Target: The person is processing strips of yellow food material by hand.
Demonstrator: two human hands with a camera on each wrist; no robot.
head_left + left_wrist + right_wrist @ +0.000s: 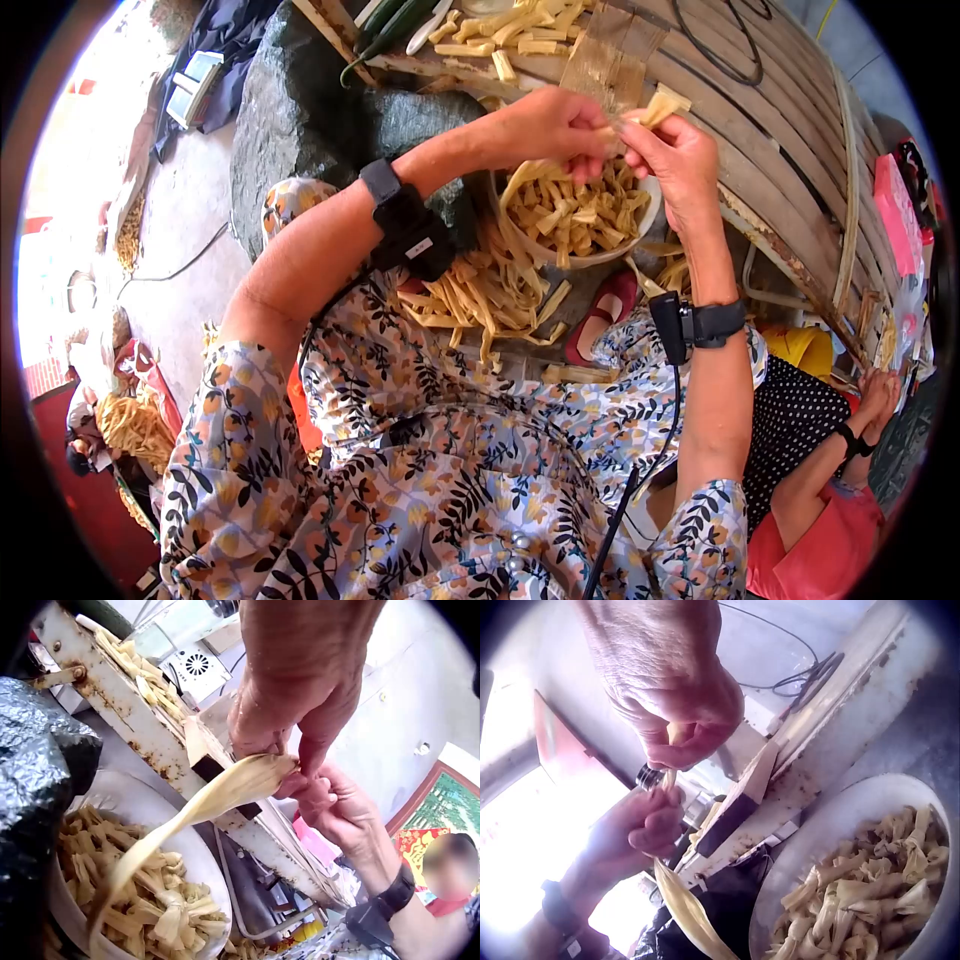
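My left hand [560, 128] and right hand [682, 165] meet above a white bowl [652, 212], pinching a pale yellow folded strip [668, 104] between them. One end sticks up past the right thumb and forefinger. In the left wrist view, a long tail of the strip [217, 793] hangs from the fingertips of the left hand [300, 682] over the bowl, with the right hand [341, 810] close against them. Short knotted pieces [855, 900] fill the bowl in the right wrist view. The fingers hide the middle of the strip.
Loose strips [490, 290] lie below the bowl. Behind it stands a slatted wooden surface [720, 90] with a small wood block [612, 60], more pieces [530, 28] and green vegetables [400, 25]. Dark plastic [290, 110] is at the left; another person's arms [815, 470] show at lower right.
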